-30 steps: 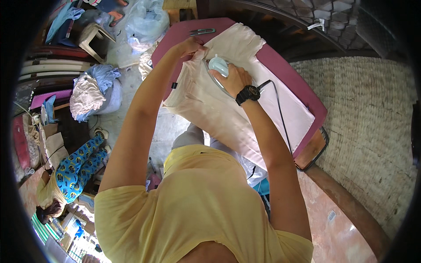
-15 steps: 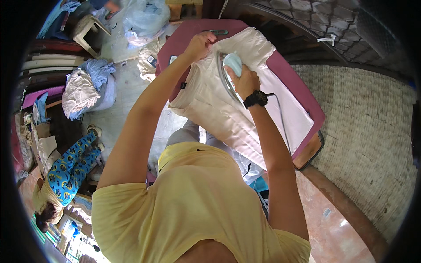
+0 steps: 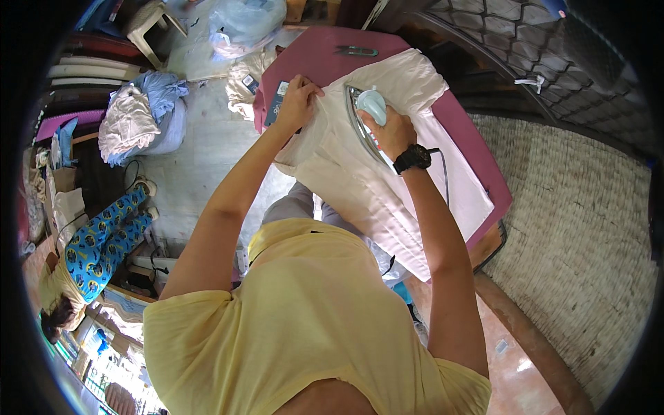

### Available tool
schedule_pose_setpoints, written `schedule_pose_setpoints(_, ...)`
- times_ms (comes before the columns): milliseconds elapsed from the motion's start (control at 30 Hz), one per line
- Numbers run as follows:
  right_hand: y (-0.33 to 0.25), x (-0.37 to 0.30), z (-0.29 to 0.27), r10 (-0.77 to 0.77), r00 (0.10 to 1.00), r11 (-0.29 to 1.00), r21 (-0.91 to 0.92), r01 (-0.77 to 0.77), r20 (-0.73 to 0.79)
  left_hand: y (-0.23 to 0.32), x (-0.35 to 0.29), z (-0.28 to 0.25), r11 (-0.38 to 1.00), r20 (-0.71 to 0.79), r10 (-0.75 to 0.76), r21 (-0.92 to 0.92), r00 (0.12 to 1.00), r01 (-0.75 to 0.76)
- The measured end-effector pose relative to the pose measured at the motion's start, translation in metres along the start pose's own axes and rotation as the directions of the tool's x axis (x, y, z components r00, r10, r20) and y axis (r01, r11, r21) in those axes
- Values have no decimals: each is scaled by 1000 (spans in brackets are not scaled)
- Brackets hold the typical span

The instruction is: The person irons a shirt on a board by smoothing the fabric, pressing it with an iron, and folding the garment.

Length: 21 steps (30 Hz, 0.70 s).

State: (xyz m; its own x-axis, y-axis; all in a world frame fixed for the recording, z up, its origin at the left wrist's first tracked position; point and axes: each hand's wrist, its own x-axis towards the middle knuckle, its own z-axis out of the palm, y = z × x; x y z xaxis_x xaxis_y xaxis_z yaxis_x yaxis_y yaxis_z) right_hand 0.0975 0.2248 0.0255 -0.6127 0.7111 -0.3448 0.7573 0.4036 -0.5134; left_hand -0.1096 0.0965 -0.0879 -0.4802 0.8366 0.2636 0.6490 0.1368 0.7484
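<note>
My right hand [image 3: 394,133] is wrapped round the handle of a pale-blue and white clothes iron [image 3: 372,106]. The iron's soleplate rests on a cream garment [image 3: 346,173] spread across a maroon ironing board [image 3: 315,52]. At the garment's left edge, my left hand [image 3: 299,104] has its fingers curled in a pinch on the cloth. A dark hang tag [image 3: 275,102] lies partly beneath that hand. Green-handled thread snips [image 3: 357,51] lie at the board's far end. The iron's cord [image 3: 445,176] runs off beside my right wrist.
Bundles of pale and blue clothes [image 3: 142,121] sit on the floor at left, near a plastic stool [image 3: 153,28]. A bagged blue bundle [image 3: 245,24] lies beyond the board. Another person in blue patterned trousers [image 3: 104,252] is at far left. A metal lattice gate [image 3: 505,41] borders the right.
My left hand has drawn back from beside the snips, down the garment's left edge towards me, uncovering the snips. The iron stays in my right hand at nearly the same spot on the garment.
</note>
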Motion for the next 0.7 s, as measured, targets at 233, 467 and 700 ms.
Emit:
schedule_pose_setpoints(233,3,-2,-2,-68,997,997,-34,67,-24,26,20,22,973,-103,-171,141,980,185)
schedule_pose_setpoints(467,9,-10,-7,36,998,997,-63,-39,-44,9,44,40,943,-34,-297,146,954,299)
schedule_pose_setpoints(700,8,-21,-11,91,993,994,-52,-95,-74,27,69,59,895,82,-173,430,981,122)
